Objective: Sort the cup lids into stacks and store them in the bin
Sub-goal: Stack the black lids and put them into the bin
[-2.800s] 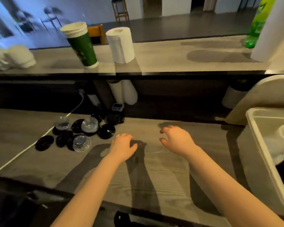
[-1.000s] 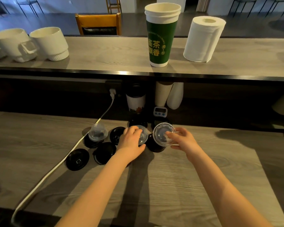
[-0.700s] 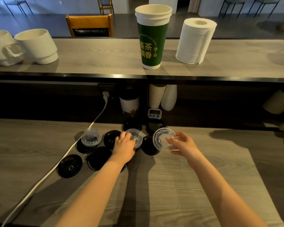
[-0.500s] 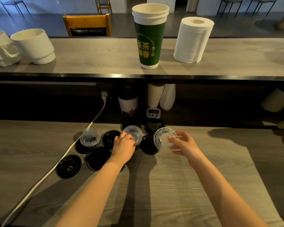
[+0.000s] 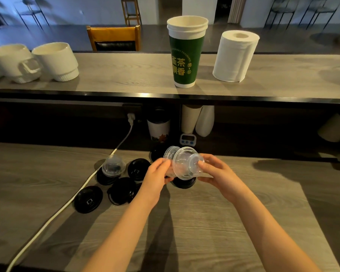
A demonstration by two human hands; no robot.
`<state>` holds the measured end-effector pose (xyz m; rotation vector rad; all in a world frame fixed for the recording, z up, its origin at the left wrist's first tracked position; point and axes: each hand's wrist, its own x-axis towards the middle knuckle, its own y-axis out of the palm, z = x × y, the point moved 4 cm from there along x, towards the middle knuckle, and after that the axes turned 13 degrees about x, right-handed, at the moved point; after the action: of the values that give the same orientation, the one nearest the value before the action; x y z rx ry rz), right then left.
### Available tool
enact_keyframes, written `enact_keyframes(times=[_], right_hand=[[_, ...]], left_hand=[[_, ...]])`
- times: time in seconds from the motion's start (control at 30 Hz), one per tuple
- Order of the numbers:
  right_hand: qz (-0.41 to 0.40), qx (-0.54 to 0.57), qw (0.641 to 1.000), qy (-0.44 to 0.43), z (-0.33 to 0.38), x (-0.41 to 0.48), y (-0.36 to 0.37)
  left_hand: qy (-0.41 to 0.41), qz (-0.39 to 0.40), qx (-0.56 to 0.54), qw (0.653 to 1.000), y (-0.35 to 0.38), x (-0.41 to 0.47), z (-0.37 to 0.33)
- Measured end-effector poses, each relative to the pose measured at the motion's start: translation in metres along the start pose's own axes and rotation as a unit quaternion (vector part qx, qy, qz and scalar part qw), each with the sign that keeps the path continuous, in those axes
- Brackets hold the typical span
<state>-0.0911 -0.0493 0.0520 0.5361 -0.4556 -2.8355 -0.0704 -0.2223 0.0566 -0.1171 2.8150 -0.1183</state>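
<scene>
Above the wooden counter, my right hand holds a clear dome lid on its side. My left hand holds a second clear dome lid right behind it, the two touching or nearly nested. A third clear dome lid sits on a black lid to the left. Several flat black lids lie scattered around it on the counter, one partly under my hands. The bin is out of view.
A white power cable runs from a socket across the counter's left side. A small timer and cups stand under the raised shelf. On the shelf stand a green paper cup, a paper roll and white mugs.
Both hands picked a clear dome lid each off the counter, lifted them and brought them together. The right lid has turned onto its side.
</scene>
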Motion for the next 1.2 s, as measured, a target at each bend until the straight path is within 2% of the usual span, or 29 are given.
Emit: enact_keyframes(times=[0.1, 0.27, 0.4, 0.5, 0.63, 0.77, 1.0, 1.2], right_hand=[[0.014, -0.023, 1.000, -0.007, 0.001, -0.003, 0.005], [0.045, -0.012, 0.999, -0.005, 0.004, -0.011, 0.003], [0.076, 0.005, 0.997, -0.010, 0.009, -0.022, -0.004], [0.044, -0.025, 0.998, -0.034, 0.018, -0.033, -0.020], [-0.031, -0.083, 0.995, -0.051, 0.036, -0.056, -0.064], [-0.093, -0.117, 0.986, -0.073, 0.056, -0.089, -0.120], [-0.200, -0.121, 0.967, -0.098, 0.089, -0.153, -0.225], [-0.212, -0.176, 0.955, -0.110, 0.107, -0.206, -0.305]], left_hand=[[-0.022, 0.026, -0.063, 0.997, 0.008, -0.006, 0.002], [0.012, 0.060, -0.018, 0.998, 0.018, -0.016, -0.001], [0.002, 0.075, -0.035, 0.997, 0.032, -0.023, -0.003], [0.001, 0.083, -0.017, 0.996, 0.052, -0.027, -0.005], [0.036, 0.062, 0.119, 0.990, 0.088, -0.023, -0.008], [0.072, 0.090, 0.210, 0.971, 0.145, -0.022, -0.020], [0.095, 0.168, 0.237, 0.952, 0.278, -0.042, -0.047], [0.093, 0.209, 0.253, 0.940, 0.378, -0.060, -0.059]])
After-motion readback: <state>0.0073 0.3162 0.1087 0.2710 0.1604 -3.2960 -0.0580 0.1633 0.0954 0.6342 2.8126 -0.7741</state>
